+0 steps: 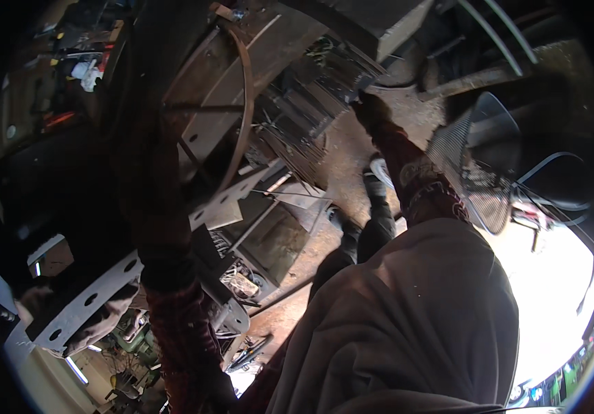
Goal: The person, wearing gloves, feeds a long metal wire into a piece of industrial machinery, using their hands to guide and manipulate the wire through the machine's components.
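Note:
My right hand (373, 112), in a dark glove, reaches out at the far end of a stack of dark flat metal bars (311, 103). Its fingers look closed near the bar ends, but shadow hides what they hold, if anything. My left arm, in a dark red patterned sleeve, rises on the left. The left hand (164, 238) is lost in deep shadow, so its fingers cannot be made out. It is nearest to a long grey metal strip with round holes (93, 298), which runs slantwise behind the arm.
A large curved metal wheel rim (247, 103) stands beyond my left hand. A wire mesh basket (473, 155) is at the right, near bright light. Scrap metal and a dark box (273, 238) lie by my legs. Cluttered shelves (80, 69) are at far left.

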The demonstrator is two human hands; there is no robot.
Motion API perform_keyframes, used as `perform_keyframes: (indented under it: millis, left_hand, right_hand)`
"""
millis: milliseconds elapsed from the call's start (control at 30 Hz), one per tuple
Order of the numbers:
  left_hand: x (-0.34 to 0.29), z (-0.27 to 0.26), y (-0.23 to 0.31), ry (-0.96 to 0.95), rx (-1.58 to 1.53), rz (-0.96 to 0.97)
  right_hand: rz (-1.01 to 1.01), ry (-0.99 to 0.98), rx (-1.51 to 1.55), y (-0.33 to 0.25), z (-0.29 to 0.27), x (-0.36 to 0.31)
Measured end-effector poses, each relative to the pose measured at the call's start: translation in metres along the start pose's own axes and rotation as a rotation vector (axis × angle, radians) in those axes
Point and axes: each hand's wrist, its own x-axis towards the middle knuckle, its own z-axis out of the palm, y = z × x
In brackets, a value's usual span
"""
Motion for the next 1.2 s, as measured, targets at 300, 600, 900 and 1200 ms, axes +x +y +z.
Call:
perform_keyframes:
  millis: [300,600,900,1200]
  left_hand:
    - [-0.03,-0.003,-0.019,0.005,0.045,-0.088]
    - [-0.001,0.003,0.006,0.055,-0.366,-0.258]
    - [0.001,0.004,0.005,0.119,-0.191,-0.005]
    - [0.001,0.003,0.008,0.149,0.016,-0.075]
  right_hand:
    - [0.002,-0.118,-0.269,-0.011,0.041,0.099]
    - [0.023,-0.193,-0.214,0.018,0.027,0.067]
    - [0.218,-0.853,1.177,0.032,0.001,-0.065]
    - [0.191,-0.699,1.436,-0.062,-0.118,-0.261]
